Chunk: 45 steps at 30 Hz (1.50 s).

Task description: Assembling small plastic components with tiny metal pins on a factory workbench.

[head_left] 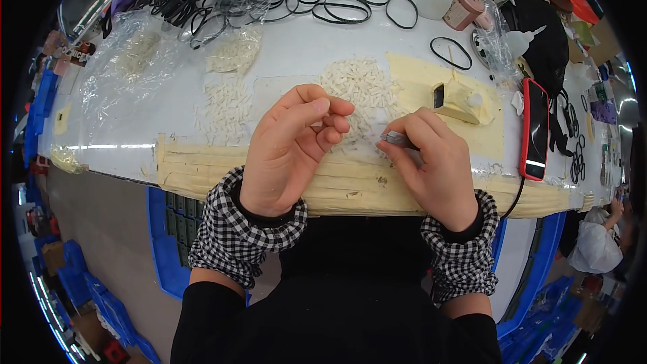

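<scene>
My left hand [291, 145] hovers over the front of the table, palm turned inward. Its fingers are loosely curled and apart, and nothing shows in them. Between the thumb and fingers of my right hand [437, 165] is a small grey metal-looking piece [399, 139]; its exact kind cannot be made out. Just beyond both hands lies a loose pile of short white tube-like pieces [360, 81]. A second spread of similar white pieces [226, 108] is to the left of my left hand.
Black rubber-like loops [344, 8] heap up at the back. Clear plastic bags [131, 61] lie at the left. A tape-covered block [465, 102] stands right of the pile, near a red-cased phone [536, 128] with a cable. Yellowish tape [337, 192] covers the table's front edge.
</scene>
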Tool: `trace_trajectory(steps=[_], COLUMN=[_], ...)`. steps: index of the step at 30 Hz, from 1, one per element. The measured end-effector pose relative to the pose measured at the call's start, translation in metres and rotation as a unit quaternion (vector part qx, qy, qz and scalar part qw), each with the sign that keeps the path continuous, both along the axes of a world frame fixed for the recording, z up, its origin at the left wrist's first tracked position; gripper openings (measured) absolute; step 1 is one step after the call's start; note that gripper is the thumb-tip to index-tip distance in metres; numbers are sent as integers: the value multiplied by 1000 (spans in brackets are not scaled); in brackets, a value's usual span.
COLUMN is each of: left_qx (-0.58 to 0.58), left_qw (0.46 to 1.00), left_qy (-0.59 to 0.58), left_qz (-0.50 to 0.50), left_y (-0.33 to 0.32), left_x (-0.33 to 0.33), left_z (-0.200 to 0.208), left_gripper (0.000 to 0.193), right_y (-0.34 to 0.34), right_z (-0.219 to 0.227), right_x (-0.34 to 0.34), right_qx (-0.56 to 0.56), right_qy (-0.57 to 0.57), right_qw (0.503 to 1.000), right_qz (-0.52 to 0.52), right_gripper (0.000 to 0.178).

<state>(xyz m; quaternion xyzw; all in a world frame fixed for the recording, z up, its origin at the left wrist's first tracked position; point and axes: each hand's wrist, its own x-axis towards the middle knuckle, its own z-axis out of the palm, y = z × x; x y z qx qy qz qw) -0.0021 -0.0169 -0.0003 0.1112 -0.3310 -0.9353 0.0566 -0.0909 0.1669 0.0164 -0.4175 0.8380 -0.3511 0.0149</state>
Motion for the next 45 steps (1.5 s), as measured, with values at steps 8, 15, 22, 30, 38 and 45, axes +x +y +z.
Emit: trace_trajectory(steps=[8,15,22,30,38,45], left_qx=[31,-18,-92,-131,-89,-89], left_qw=[999,1000,992,988,993,992], left_qy=[-11,-9,-22,-17,-26,-18], left_qz=[37,15,-86,-83,-78,-87], left_y=[0,3,6,8,6,4], left_x=[-1,-3,0,1,1,3], left_z=[-1,0,10,11,9,9], left_gripper=[16,18,19,14,16,16], right_y=[-13,-16,-17,-19,-21,-20], right_z=[-1,-4,11,12,15,14], right_x=[1,3,6,9,14,14], right_qx=[32,37,-136,-133,-162,-153], right_qy=[57,49,-43,-53,-72,-48], right_qw=[998,998,990,989,984,987], right_qz=[-18,-29,12,33,9,21], right_gripper=[14,14,14,12,16,18])
